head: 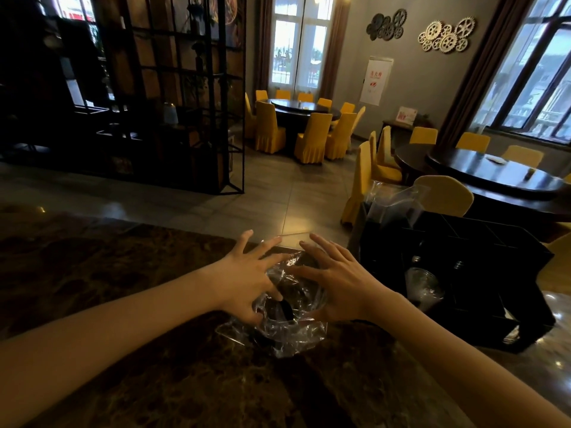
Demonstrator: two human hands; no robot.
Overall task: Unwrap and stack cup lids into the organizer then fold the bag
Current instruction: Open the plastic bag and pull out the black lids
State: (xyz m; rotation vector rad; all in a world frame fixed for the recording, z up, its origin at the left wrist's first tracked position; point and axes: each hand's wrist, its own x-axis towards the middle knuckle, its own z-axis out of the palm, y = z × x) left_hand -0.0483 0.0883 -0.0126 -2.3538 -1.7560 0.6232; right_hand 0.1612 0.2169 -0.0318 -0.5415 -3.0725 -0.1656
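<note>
Both hands are down on the clear plastic bag [279,322], which lies crumpled on the dark marble counter [123,304], just left of the black organizer [482,288]. The left hand [247,282] is spread wide with its fingers fanned, the palm over the near-left part of the bag; whether the thumb pinches the film underneath I cannot tell. The right hand [336,279] mirrors it, fingers straight and splayed, pressing on the bag's right side, holding nothing that I can see.

How far along? My read: the fold is just getting under way. The bag looks flat and slack, with no tall stack of lids swelling it, though a dark shape shows through the film between the hands, and it could be a leftover lid or simply the counter. Over in the organizer, a compartment near its front left corner holds a clear ribbed stack [423,285], cups or lids, hard to say which. More clear wrapping [392,202] stands at the organizer's far left edge. So the stacking seems mostly done; flattening and folding remain.

The bag itself is thin, glossy and heavily creased, catching window light along its wrinkles, its near edge ragged toward the person. It should slide easily on that polished stone.
</note>
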